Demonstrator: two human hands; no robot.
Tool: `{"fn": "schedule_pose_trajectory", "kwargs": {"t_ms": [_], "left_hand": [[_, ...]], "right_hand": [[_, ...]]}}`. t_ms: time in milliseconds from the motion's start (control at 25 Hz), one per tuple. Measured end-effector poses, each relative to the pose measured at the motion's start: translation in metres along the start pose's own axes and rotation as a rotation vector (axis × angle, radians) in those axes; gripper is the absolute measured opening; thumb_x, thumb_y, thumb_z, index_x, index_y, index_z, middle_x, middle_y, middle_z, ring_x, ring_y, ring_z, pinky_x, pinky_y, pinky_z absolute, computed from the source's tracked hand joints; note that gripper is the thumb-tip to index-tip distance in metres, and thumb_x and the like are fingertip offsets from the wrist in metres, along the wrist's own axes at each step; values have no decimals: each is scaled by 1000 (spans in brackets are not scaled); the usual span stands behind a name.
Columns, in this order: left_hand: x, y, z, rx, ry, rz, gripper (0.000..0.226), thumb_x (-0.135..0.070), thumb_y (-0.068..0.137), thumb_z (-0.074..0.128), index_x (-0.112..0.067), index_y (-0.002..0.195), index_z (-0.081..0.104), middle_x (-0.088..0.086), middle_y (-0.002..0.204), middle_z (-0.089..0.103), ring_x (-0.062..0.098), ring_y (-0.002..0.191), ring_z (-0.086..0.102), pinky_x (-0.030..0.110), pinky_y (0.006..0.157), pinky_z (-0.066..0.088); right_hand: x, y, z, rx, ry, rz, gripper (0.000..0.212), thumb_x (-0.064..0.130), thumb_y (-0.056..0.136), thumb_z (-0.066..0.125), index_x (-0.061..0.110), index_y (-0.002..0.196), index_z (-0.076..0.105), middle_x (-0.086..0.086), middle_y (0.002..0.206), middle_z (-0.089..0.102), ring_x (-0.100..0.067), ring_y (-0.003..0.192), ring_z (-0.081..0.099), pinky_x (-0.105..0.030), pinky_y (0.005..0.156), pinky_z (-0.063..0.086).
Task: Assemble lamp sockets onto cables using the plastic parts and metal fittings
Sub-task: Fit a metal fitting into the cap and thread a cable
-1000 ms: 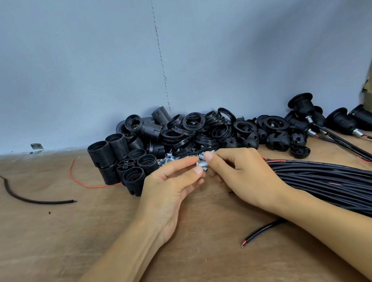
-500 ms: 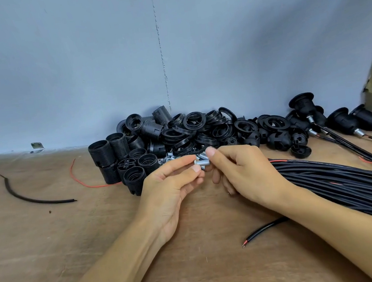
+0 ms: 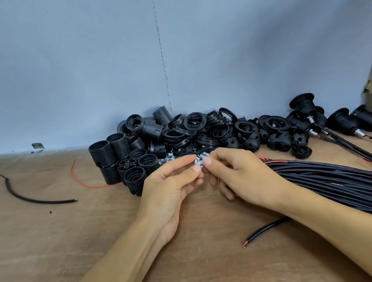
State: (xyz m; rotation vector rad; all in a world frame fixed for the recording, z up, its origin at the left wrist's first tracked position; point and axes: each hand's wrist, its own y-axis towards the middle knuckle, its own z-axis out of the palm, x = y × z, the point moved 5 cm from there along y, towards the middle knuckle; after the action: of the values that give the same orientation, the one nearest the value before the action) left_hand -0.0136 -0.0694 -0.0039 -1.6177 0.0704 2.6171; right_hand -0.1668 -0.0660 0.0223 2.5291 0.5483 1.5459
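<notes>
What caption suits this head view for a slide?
Left hand and right hand pinch metal fittings before piled socket parts, cables alongside.

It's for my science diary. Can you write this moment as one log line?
held: metal fittings | left grip: pinching | right grip: pinching | cables: lying at right | plastic parts: piled behind

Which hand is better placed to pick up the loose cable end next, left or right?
Probably the right hand: the loose cable end lies beside its forearm, near the cable bundle. Both hands pinch the metal fitting; the left hand could hold it alone.
</notes>
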Motion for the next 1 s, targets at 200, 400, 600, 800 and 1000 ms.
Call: {"fn": "schedule_pose_trajectory", "kwargs": {"t_ms": [200,400,600,800,1000], "left_hand": [[-1,-1,1,3,18,11,28,-7,62,80,-11,89,83,14,96,78,16,79,74,21,69,58],[0,-1,1,-6,28,14,23,0,67,80,-10,88,83,11,89,78,15,75,73,21,67,58],[-2,-2,2,13,24,9,35,-11,67,83,-13,102,80,8,97,79,15,77,73,21,66,58],[1,1,1,-7,128,-9,40,11,81,75,-11,114,72,13,98,74,17,66,67,23,62,55],[0,1,3,15,135,8,40,-13,76,83,-10,113,70,6,81,73,13,60,64,22,55,52]], "right_hand": [[0,0,0,24,89,7,13,30,102,56,18,106,56,2,77,66,-18,43,55,-18,45,40],[-1,1,1,56,150,43,26,37,104,50,12,102,59,-1,72,68,-18,44,56,-25,43,41],[-5,3,-2,26,157,23,10,19,100,60,9,101,62,-1,73,67,-15,49,56,-23,45,42],[-4,3,-5,-3,249,22,11,19,101,59,9,100,62,-1,72,66,-14,51,55,-25,47,44],[-4,2,-3,10,196,8,11,21,100,60,10,100,62,1,71,67,-13,52,56,-24,49,44]]}}
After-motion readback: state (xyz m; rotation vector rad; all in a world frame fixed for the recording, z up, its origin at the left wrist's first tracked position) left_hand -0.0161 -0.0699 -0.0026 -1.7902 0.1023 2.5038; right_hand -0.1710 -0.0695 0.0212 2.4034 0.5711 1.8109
